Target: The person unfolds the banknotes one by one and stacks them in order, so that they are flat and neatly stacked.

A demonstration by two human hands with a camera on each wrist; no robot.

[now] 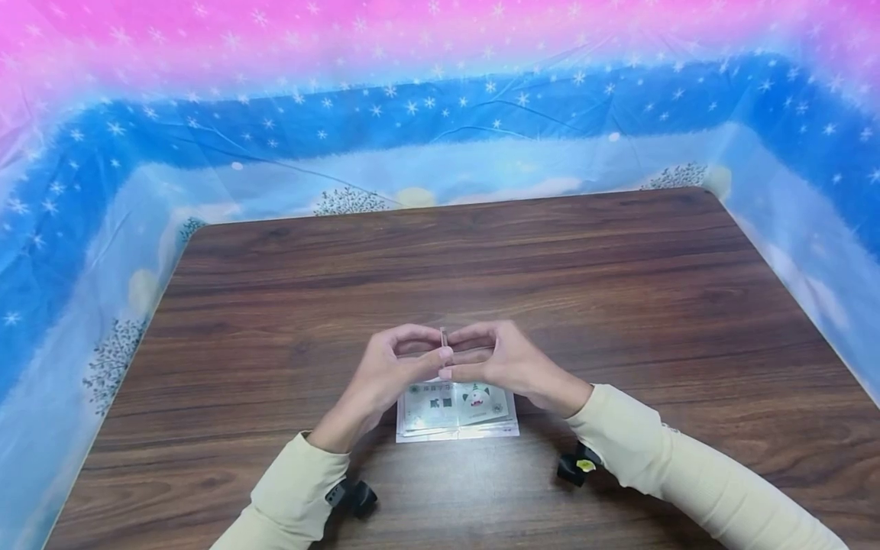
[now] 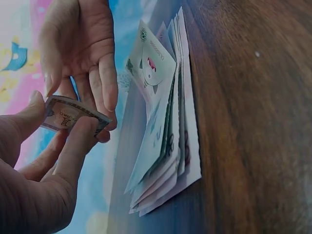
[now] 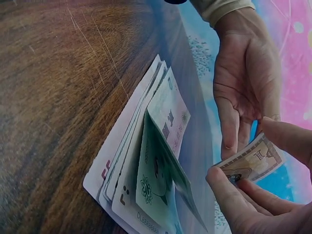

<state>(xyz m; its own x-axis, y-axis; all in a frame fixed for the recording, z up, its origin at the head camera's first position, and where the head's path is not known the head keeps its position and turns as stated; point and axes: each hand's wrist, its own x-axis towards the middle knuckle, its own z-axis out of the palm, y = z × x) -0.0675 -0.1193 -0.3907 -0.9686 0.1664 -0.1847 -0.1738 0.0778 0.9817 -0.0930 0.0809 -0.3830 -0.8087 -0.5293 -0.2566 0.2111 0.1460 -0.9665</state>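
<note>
In front of my chest both hands meet around a small brown play banknote [image 1: 444,338]. My left hand [image 1: 383,367] pinches it between thumb and fingers. From the other side, the thumb and fingertips of my right hand [image 1: 512,360] pinch it too. The left wrist view shows the brown note [image 2: 66,114] slightly curved, with printing on its face. Just below the hands, a stack of green and pale pink play banknotes [image 1: 429,416] lies on the table. In the right wrist view, the top green note [image 3: 158,165] is creased and lifts away from the stack.
A brown wood-grain table [image 1: 275,305] spreads out around the hands. Behind it and along its sides hangs a pink and blue cloth [image 1: 440,114] printed with snowflakes. Small black devices [image 1: 571,467] are on both wrists, over cream sleeves [image 1: 626,435].
</note>
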